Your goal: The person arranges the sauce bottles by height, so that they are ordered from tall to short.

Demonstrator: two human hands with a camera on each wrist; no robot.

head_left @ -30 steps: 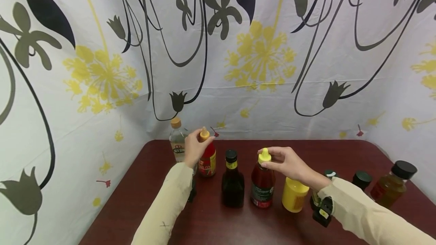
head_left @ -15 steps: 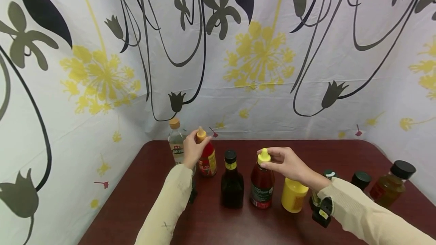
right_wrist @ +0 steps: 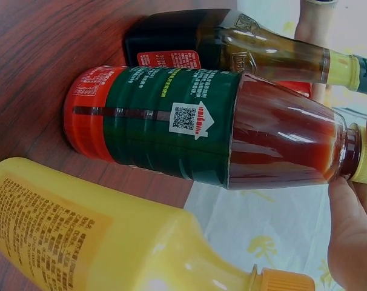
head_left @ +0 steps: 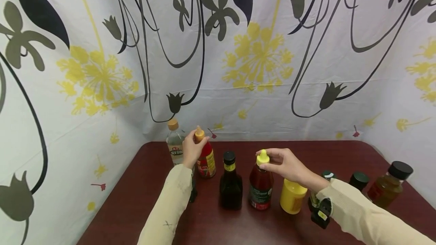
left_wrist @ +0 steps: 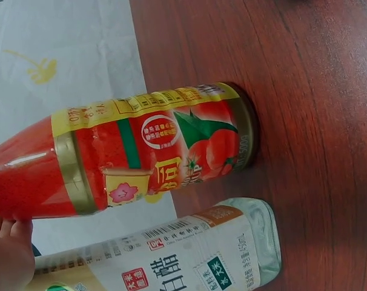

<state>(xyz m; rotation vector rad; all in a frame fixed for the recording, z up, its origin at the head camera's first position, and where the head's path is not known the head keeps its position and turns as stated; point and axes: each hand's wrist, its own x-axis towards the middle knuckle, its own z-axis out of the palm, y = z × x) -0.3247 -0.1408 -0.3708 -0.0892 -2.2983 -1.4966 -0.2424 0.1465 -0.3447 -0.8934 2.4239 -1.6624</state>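
My left hand [head_left: 192, 148] pinches the orange cap [head_left: 200, 135] of a ketchup bottle [head_left: 206, 162], whose top leans slightly left. Tomatoes show on its label in the left wrist view. Beside it is a clear white vinegar bottle [head_left: 175, 144], partly hidden by the hand and forearm. My right hand [head_left: 288, 165] holds the yellow nozzle cap [head_left: 263, 158] of a red-brown sauce bottle [head_left: 260, 186] between thumb and fingers. That bottle stands upright, a green label [right_wrist: 165, 121] around it. Between the two gripped bottles is a dark sauce bottle [head_left: 231, 188] with a black cap.
Right of the red-brown sauce stands a yellow bottle [head_left: 293, 196], its orange cap [right_wrist: 286, 281] visible in the right wrist view. Farther right are green-capped bottles [head_left: 359, 180] and a black-capped jar [head_left: 386, 188], partly behind my right forearm. A patterned cloth [head_left: 218, 67] hangs behind the dark red table [head_left: 122, 199].
The ketchup bottle's top has tilted slightly left with my left hand. My right hand stays at the yellow cap. The head view has shifted a little.
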